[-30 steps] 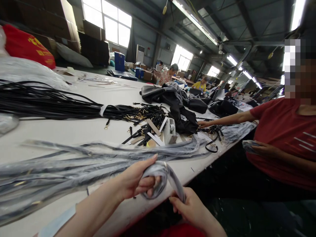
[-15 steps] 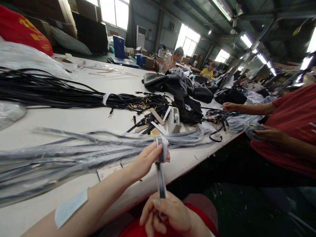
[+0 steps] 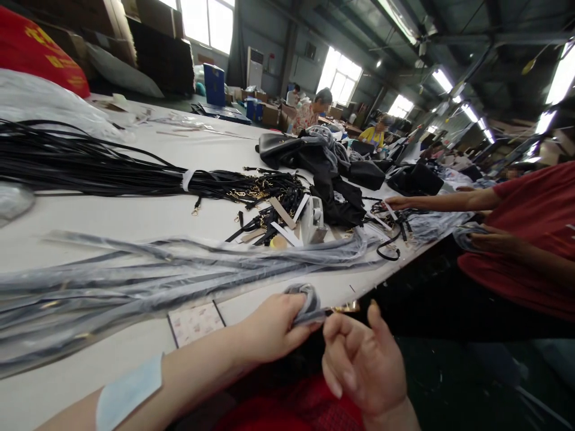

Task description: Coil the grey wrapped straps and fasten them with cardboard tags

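Observation:
My left hand is closed around a coiled grey-black strap in clear plastic, just off the table's front edge. The strap's end sticks out to the right and carries a gold metal clasp. Close beside that end is my right hand, palm up, its fingers loosely curled and its thumb raised apart from them. Whether its index finger touches the strap's end I cannot tell. Several plastic-sleeved straps lie lengthwise on the table behind my left arm.
A tied bundle of black straps with gold clasps lies further back. A tape dispenser stands by card strips and black bags. A printed card lies near the table edge. At the right a co-worker in red handles straps.
My left hand has lowered with the coil and turned it on its side. My right hand has risen to the right, its thumb now apart. The co-worker's far hand has reached further left.

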`<state>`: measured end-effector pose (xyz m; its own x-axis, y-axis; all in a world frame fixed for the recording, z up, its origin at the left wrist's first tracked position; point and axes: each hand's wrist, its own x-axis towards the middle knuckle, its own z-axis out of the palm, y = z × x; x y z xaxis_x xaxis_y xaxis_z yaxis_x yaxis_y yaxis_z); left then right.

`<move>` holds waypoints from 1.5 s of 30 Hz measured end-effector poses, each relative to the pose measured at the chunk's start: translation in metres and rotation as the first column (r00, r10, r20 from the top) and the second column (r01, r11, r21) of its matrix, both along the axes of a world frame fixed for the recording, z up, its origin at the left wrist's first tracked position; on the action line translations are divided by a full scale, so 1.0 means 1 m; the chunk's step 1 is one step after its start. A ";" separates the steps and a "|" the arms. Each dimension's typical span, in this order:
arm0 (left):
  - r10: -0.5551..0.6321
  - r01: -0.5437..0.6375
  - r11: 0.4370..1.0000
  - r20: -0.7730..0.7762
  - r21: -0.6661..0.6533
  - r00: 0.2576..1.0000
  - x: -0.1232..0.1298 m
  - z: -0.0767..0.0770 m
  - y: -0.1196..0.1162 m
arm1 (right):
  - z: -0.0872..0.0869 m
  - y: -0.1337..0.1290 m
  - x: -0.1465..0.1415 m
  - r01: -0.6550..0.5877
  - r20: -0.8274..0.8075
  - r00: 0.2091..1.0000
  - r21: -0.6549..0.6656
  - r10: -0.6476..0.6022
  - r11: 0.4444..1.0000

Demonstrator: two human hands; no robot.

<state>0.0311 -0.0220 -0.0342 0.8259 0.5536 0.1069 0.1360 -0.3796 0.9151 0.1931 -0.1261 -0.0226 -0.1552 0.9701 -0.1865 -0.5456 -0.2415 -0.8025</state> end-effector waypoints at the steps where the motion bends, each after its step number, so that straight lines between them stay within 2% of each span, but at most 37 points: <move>1: -0.033 0.036 0.981 0.018 -0.191 0.999 0.001 -0.002 0.001 | 0.005 0.000 0.006 0.125 0.085 0.988 0.059 -0.130 0.990; 2: -0.068 0.083 0.916 0.054 -0.392 0.996 0.002 -0.004 0.001 | 0.008 0.002 0.012 0.235 0.190 0.947 0.146 -0.260 0.961; 3: -0.078 0.125 0.813 0.107 -0.568 0.991 0.004 -0.007 0.001 | 0.009 0.003 0.016 0.302 0.306 0.878 0.246 -0.369 0.921; 4: -0.061 0.160 0.691 0.163 -0.705 0.985 0.005 -0.011 0.001 | 0.007 0.006 0.020 0.309 0.423 0.797 0.329 -0.432 0.892; 5: -0.021 0.189 0.566 0.215 -0.802 0.976 0.006 -0.016 0.000 | 0.005 0.008 0.021 0.257 0.531 0.730 0.371 -0.431 0.892; 6: 0.026 0.214 0.450 0.252 -0.867 0.967 0.007 -0.022 -0.001 | 0.000 0.011 0.020 0.166 0.618 0.697 0.356 -0.365 0.919; 7: 0.062 0.239 0.347 0.277 -0.907 0.959 0.008 -0.027 -0.001 | -0.004 0.013 0.017 0.055 0.664 0.706 0.295 -0.246 0.954; 9: 0.054 0.311 0.173 0.325 -0.934 0.944 0.010 -0.037 0.001 | -0.014 0.017 0.007 -0.137 0.607 0.794 0.164 0.009 0.977; 10: 0.029 0.340 0.114 0.345 -0.934 0.938 0.011 -0.040 0.003 | -0.017 0.017 0.001 -0.188 0.533 0.841 0.140 0.086 0.972; 11: 0.007 0.352 0.083 0.353 -0.932 0.935 0.011 -0.041 0.005 | -0.021 0.018 -0.004 -0.201 0.458 0.881 0.141 0.116 0.969; 12: -0.006 0.346 0.074 0.347 -0.935 0.938 0.011 -0.040 0.007 | -0.024 0.018 -0.008 -0.185 0.394 0.912 0.155 0.111 0.970; 14: 0.011 0.284 0.114 0.287 -0.952 0.958 0.010 -0.035 0.010 | -0.028 0.019 -0.014 -0.122 0.320 0.946 0.186 0.058 0.975; 17: 0.169 0.088 0.279 0.140 -0.956 0.976 0.011 -0.024 0.009 | -0.035 0.021 -0.015 -0.043 0.311 0.950 0.180 -0.015 0.983; 20: 0.399 -0.105 0.455 0.096 -0.884 0.912 0.013 -0.016 0.005 | -0.043 0.023 -0.014 0.028 0.373 0.924 0.141 -0.079 0.990; 22: 0.451 -0.139 0.505 0.123 -0.852 0.884 0.014 -0.014 0.003 | -0.048 0.025 -0.014 0.069 0.395 0.911 0.127 -0.114 0.990; 25: 0.396 -0.084 0.524 0.155 -0.848 0.905 0.013 -0.012 0.003 | -0.052 0.026 -0.014 0.101 0.399 0.907 0.111 -0.137 0.989; 27: 0.351 -0.051 0.571 0.188 -0.819 0.918 0.011 -0.011 0.005 | -0.052 0.026 -0.013 0.112 0.394 0.907 0.105 -0.145 0.988; 31: 0.271 -0.051 0.752 0.238 -0.657 0.933 0.006 -0.008 0.011 | -0.048 0.026 -0.011 0.123 0.393 0.903 0.148 -0.173 0.981; 35: 0.228 -0.141 0.899 0.169 -0.415 0.959 0.005 -0.009 0.013 | -0.050 0.025 -0.012 0.136 0.415 0.890 0.155 -0.189 0.979; 38: 0.259 -0.222 0.939 0.114 -0.262 0.959 0.008 -0.014 0.012 | -0.053 0.024 -0.014 0.154 0.456 0.868 0.131 -0.198 0.979; 40: 0.252 -0.209 0.934 0.118 -0.291 0.960 0.009 -0.016 0.013 | -0.053 0.023 -0.013 0.169 0.457 0.860 0.170 -0.229 0.971; 43: 0.173 -0.101 0.907 0.144 -0.408 0.974 0.006 -0.014 0.015 | -0.049 0.021 -0.006 0.164 0.392 0.889 0.207 -0.235 0.965; 45: 0.109 -0.041 0.923 0.156 -0.383 0.982 0.002 -0.010 0.017 | -0.046 0.020 0.000 0.150 0.379 0.899 0.200 -0.217 0.968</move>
